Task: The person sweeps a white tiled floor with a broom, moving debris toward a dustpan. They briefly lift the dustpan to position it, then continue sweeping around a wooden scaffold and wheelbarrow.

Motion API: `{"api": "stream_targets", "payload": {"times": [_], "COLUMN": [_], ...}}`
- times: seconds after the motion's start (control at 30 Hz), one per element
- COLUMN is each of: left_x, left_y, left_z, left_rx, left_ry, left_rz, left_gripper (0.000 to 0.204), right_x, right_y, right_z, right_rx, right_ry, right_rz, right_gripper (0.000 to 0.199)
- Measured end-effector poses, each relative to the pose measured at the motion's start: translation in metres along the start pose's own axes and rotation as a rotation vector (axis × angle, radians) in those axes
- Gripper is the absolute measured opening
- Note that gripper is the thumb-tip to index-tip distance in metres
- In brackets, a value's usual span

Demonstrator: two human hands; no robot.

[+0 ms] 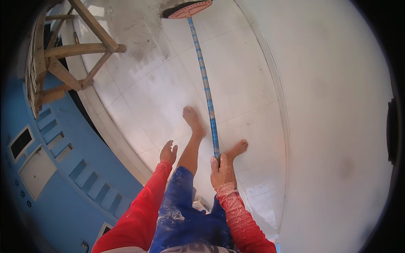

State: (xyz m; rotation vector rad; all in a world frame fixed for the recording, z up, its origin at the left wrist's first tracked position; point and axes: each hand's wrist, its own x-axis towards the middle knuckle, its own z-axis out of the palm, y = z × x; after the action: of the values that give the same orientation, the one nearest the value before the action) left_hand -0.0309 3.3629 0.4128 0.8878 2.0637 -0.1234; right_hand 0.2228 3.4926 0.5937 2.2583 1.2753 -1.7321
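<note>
A long-handled broom (205, 80) reaches away from me over the floor. Its stick has blue and silvery stripes; at the far end sit a pink head and dark bristles, touching the tiles beside grey dust. My right hand (222, 172) is closed around the near end of the stick, and its sleeve cuff is dusted white. My left hand (168, 152) hangs empty beside my left leg, fingers stretched out and touching nothing.
Pale floor tiles (143, 90) carry smudges of grey dirt. A wooden frame (80, 50) stands at the far left, by a low ledge. Along the right runs a white wall (333, 126) with a baseboard. A blue wall (71, 185) with slots lies beyond the ledge.
</note>
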Motion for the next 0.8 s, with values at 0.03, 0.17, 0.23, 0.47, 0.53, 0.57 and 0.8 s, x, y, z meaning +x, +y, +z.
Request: {"api": "stream_targets", "payload": {"times": [0.03, 0.17, 0.23, 0.47, 0.53, 0.57, 0.8], "left_x": [-0.008, -0.046, -0.062, -0.082, -0.109, -0.131, -0.241], "left_y": [-0.004, -0.058, -0.077, -0.092, -0.08, -0.083, -0.069], "left_z": [-0.007, -0.032, -0.044, -0.105, -0.117, -0.12, -0.139], "left_rx": [-0.022, -0.247, -0.209, -0.449, -0.615, -0.599, -0.47], "left_ry": [-0.007, -0.035, -0.003, 0.02, 0.029, 0.051, -0.032], "left_rz": [-0.005, -0.117, -0.14, -0.169, -0.24, -0.268, -0.399], "left_gripper": [0.041, 0.037, 0.038, 0.037, 0.035, 0.036, 0.039], "right_x": [-0.035, -0.149, -0.129, 0.049, 0.007, -0.026, -0.162], "right_y": [0.05, 0.116, 0.102, -0.114, -0.146, -0.157, -0.281], "right_z": [0.011, -0.009, -0.003, -0.047, -0.08, -0.1, -0.207], "right_rx": [0.02, -0.09, -0.139, -0.062, -0.316, -0.438, -1.192], "right_ry": [0.137, 0.04, 0.068, 0.138, 0.178, 0.199, -0.244], "right_rz": [-0.117, 0.218, 0.182, 0.026, -0.071, -0.109, -0.159], "right_gripper": [0.028, 0.033, 0.031, 0.033, 0.032, 0.032, 0.035]}}
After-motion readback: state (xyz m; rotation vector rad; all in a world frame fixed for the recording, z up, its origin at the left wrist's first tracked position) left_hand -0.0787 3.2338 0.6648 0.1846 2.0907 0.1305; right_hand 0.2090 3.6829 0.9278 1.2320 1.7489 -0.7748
